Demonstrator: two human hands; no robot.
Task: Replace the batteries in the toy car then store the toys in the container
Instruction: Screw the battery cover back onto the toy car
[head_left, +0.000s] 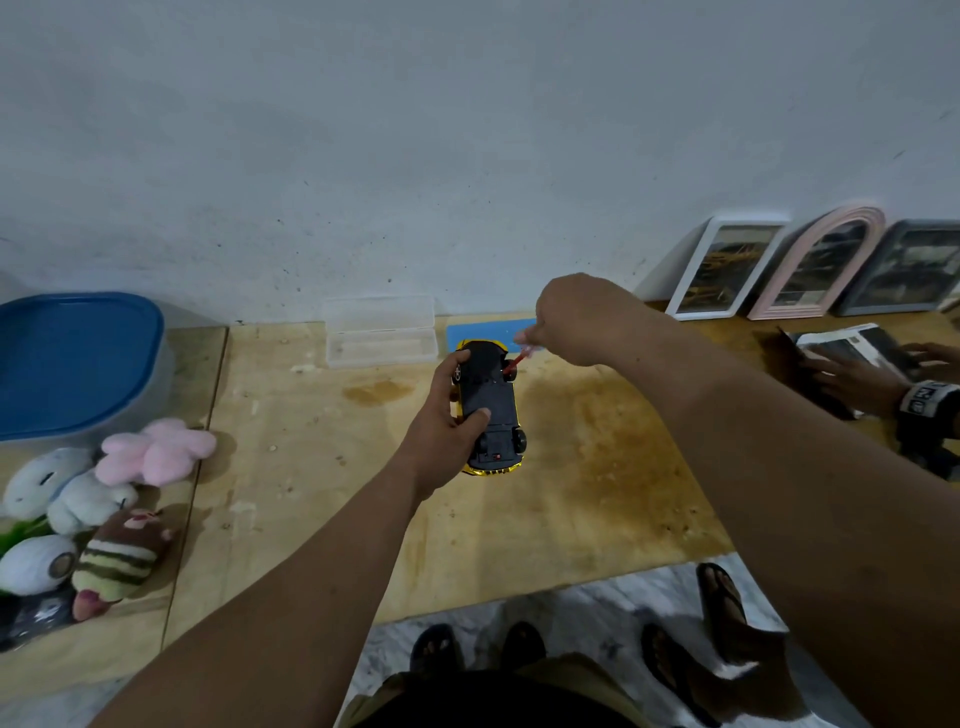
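Blue-lidded container (72, 364), far left of the wooden worktop (571, 493); plush toys (98, 509) heaped before it. Clear plastic case (382, 332), open, by the wall. Toy car (491, 410) (yellow body, black underside up) clamped in the left hand (447, 415) above the worktop. Right hand (576, 317) pinched on a red-tipped screwdriver (514, 366), tip at the underside.
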